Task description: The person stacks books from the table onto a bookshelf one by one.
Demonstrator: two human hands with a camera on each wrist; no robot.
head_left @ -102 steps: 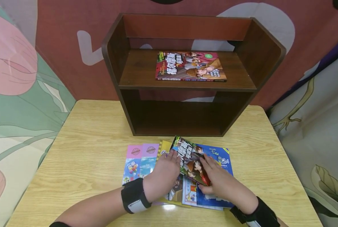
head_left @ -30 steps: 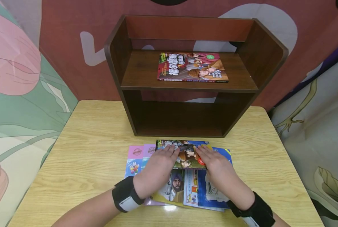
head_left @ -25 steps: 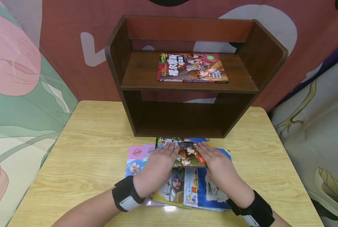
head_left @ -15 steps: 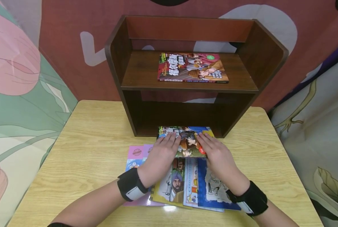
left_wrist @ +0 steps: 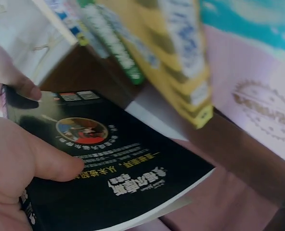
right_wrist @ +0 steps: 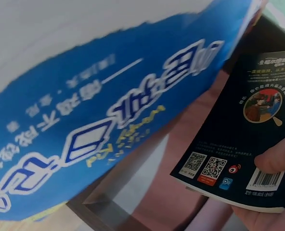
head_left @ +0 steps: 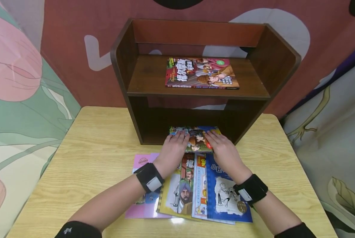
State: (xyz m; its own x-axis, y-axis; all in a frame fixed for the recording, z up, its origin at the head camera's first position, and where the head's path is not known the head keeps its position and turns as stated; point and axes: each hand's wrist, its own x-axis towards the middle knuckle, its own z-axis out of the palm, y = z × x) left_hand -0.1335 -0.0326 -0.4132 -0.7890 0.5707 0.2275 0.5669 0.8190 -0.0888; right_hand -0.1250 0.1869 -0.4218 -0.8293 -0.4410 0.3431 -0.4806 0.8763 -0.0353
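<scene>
A colourful comic book (head_left: 196, 141) with a dark back cover (left_wrist: 113, 144) lies level at the front opening of the shelf's lower compartment. My left hand (head_left: 172, 150) grips its left side, and my right hand (head_left: 227, 158) grips the right side. Fingers rest flat on the front cover, while the left thumb (left_wrist: 53, 159) and right thumb (right_wrist: 272, 156) press the back cover from below. The dark wooden bookshelf (head_left: 198, 96) stands at the table's back. Another comic book (head_left: 201, 74) lies flat on its upper board.
Below my hands, overlapping books lie on the wooden table (head_left: 94, 158): a blue diary book (head_left: 229, 198), a yellow one (head_left: 169, 201) and a pink-purple one (head_left: 141, 211) among them. Side panels (head_left: 254, 119) bound the lower compartment. Fabric backdrops hang behind and beside the table.
Both hands have straightened the tilted comic book, then carried it forward from above the table books into the lower compartment's opening. More of the covers beneath now shows.
</scene>
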